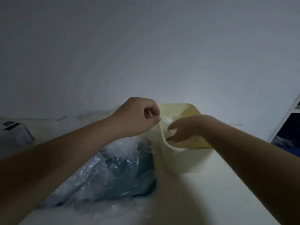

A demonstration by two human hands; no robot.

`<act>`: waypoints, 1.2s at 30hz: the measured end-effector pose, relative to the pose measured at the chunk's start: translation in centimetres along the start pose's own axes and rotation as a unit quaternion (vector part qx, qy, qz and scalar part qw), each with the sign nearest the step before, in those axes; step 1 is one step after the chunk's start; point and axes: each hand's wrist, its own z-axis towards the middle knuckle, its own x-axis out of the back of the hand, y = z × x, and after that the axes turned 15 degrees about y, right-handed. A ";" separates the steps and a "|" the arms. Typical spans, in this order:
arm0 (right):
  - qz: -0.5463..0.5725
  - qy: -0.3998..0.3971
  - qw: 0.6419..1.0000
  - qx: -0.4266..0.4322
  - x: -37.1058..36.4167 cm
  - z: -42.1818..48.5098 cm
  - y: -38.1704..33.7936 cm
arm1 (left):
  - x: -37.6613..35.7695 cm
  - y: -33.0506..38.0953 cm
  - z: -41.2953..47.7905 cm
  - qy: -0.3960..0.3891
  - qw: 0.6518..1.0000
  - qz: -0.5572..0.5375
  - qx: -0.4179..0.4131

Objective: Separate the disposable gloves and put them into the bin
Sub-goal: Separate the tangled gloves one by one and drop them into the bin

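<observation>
The heap of disposable gloves [103, 172] lies on the counter [191, 197] in the lower centre of the frame. Its long axis runs diagonally from lower left up towards the bin [178, 161], which it touches. The pale yellow bin stands upright just right of centre, with its mouth facing up and towards you. Some crumpled clear film [167, 121] shows inside, near its left rim.

Your left grip [138, 117] sits at the top of that rim with the fingers curled and thumb and forefinger pinched together. The light is dim and the film is clear, so you cannot tell what is held in the pinch, if anything. Your right grip [185, 129] hovers over the mouth of the bin, fingers loosely bent and pointing left, with nothing visible in it.

Your left forearm covers the left side of the heap, and your right forearm hides the bin's right wall and the counter edge beyond it. Single gloves in the heap cannot be told apart.

Bare counter lies in front of the bin, at lower centre. The wall [146, 46] closes off the far side right behind the bin. A white box [16, 132] sits at the far left and a white frame [285, 117] at the far right.
</observation>
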 end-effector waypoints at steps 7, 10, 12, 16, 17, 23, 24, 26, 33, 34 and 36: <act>0.026 0.225 0.974 0.023 3.4 -4.0 -3.2 | 1.6 -1.3 -11.3 -0.247 0.945 0.212 0.013; 0.153 0.351 0.920 0.082 2.3 -5.4 -7.3 | 0.2 -2.8 -14.6 -0.262 0.935 0.239 0.000; 0.239 0.355 0.895 0.125 1.0 -6.0 -9.3 | 0.2 -3.5 -15.7 -0.228 0.952 0.203 0.000; 0.332 0.315 0.871 0.179 -1.5 -5.5 -11.1 | 1.7 -3.2 -17.0 -0.202 0.973 0.074 0.086; 0.346 0.313 0.865 0.187 -1.8 -5.2 -11.2 | 2.3 -3.0 -17.0 -0.181 0.977 0.046 0.106; 0.590 0.250 0.753 0.145 -3.8 -3.4 -11.3 | 5.5 -2.6 -15.4 0.139 0.921 -0.186 0.313; 0.639 0.223 0.724 0.131 -3.9 -3.0 -11.5 | 6.0 -2.7 -14.9 0.178 0.888 -0.238 0.351; 0.702 0.161 0.688 0.090 -3.6 -2.1 -11.8 | 6.7 -2.8 -14.0 0.218 0.814 -0.344 0.414; 0.787 0.000 0.606 0.113 -4.2 -0.4 -12.0 | 7.2 -3.9 -12.1 0.287 0.730 -0.442 0.435; 0.790 -0.011 0.602 0.117 -4.4 -0.3 -12.1 | 7.2 -4.0 -11.7 0.297 0.720 -0.453 0.433; 0.784 -0.028 0.609 0.117 -4.7 -0.5 -12.1 | 7.0 -4.1 -11.2 0.304 0.699 -0.474 0.441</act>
